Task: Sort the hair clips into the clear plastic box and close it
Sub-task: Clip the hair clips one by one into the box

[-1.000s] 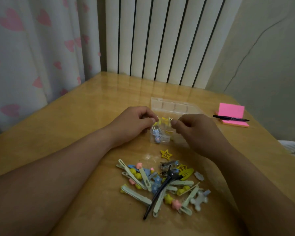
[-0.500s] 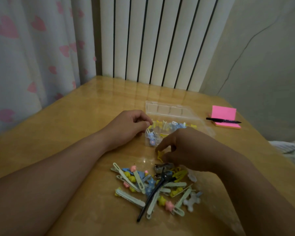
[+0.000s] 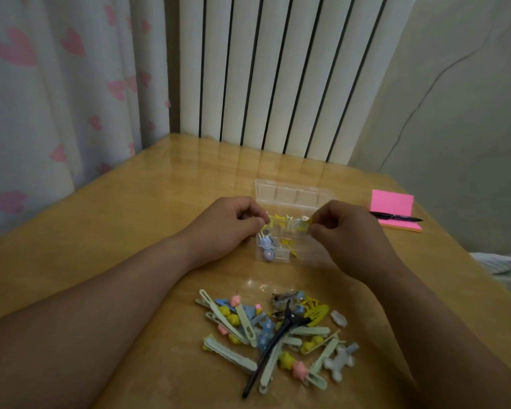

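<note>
Now the right hand is back up at the box, pinching a yellow clip between thumb and forefinger just over the far row of compartments. Half a second ago it was down at the near side of the box, on the yellow star lying alone on the table; that spot is bare now, so the star is likely what it holds. One more clip is about to go in, and the lid is lying open behind.

The left hand has not moved: fingers curled at the box's left edge, apparently steadying it. Whether it actually pinches the wall cannot be told.

By count: two hands, one box, one held clip. Inside the box are several yellow clips along the far row and one blue-and-purple clip in the near left compartment. The pile lies near the person, apart from the box: one long black clip, roughly eight pale green ones, too tangled for an exact count, two white ones, and a few blue and yellow. Most of the sorting is still to do. To the right lie one pink pad and one pen across it.
</note>
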Demonstrator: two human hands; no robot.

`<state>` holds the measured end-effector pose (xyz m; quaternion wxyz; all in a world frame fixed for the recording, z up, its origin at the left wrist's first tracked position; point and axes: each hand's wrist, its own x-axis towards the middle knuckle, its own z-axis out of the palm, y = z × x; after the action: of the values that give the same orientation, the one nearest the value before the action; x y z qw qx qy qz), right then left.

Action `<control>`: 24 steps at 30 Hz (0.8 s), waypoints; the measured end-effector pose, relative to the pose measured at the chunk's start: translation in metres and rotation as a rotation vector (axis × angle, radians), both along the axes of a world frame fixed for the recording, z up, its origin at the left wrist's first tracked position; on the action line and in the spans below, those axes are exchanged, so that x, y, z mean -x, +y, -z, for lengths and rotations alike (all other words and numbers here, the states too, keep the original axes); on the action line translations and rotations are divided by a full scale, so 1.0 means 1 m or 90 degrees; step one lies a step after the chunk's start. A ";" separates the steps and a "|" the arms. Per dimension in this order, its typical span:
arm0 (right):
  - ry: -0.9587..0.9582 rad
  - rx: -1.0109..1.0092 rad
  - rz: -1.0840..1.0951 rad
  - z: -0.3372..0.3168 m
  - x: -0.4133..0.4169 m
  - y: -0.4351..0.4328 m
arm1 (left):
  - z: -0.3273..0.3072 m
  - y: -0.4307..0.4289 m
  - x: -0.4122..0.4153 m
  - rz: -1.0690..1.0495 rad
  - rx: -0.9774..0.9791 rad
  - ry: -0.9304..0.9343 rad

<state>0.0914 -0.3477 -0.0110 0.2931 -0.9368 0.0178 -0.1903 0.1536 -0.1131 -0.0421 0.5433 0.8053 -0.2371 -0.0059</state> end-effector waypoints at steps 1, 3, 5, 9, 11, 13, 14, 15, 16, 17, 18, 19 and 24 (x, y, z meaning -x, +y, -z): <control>0.011 0.012 0.001 0.002 -0.002 0.003 | 0.000 0.000 0.000 0.000 0.000 -0.001; 0.038 0.043 0.003 0.003 -0.007 0.009 | 0.000 0.000 0.001 0.000 -0.006 -0.008; 0.078 0.057 0.005 0.005 -0.010 0.011 | 0.000 0.000 0.001 -0.002 -0.009 -0.013; 0.111 0.058 0.010 0.006 -0.011 0.012 | -0.001 -0.001 0.001 -0.003 -0.011 -0.016; 0.102 0.069 0.009 0.006 -0.010 0.013 | 0.000 -0.001 0.001 -0.002 -0.009 -0.013; 0.076 0.062 0.002 0.006 -0.007 0.014 | -0.001 -0.001 0.001 -0.003 -0.011 -0.013; 0.059 0.050 -0.003 0.006 -0.006 0.013 | -0.001 -0.001 0.001 -0.004 -0.012 -0.013; 0.040 0.037 -0.010 0.006 -0.004 0.013 | -0.001 -0.001 0.001 -0.003 -0.012 -0.013; 0.020 0.026 -0.019 0.005 -0.002 0.011 | -0.001 -0.001 0.001 -0.004 -0.011 -0.014; 0.000 0.017 -0.030 0.004 0.000 0.010 | -0.001 0.000 0.001 -0.004 -0.011 -0.014; -0.017 0.011 -0.041 0.001 0.003 0.009 | 0.000 0.000 0.001 -0.004 -0.011 -0.013; -0.028 0.008 -0.054 -0.003 0.006 0.008 | 0.000 0.000 0.001 -0.005 -0.011 -0.012; 0.080 0.051 -0.160 -0.033 0.025 -0.006 | 0.001 0.000 0.000 -0.013 -0.007 -0.016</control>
<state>0.0665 -0.3539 0.0220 0.2750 -0.9528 -0.0891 -0.0932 0.1534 -0.1131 -0.0427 0.5355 0.8109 -0.2359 0.0087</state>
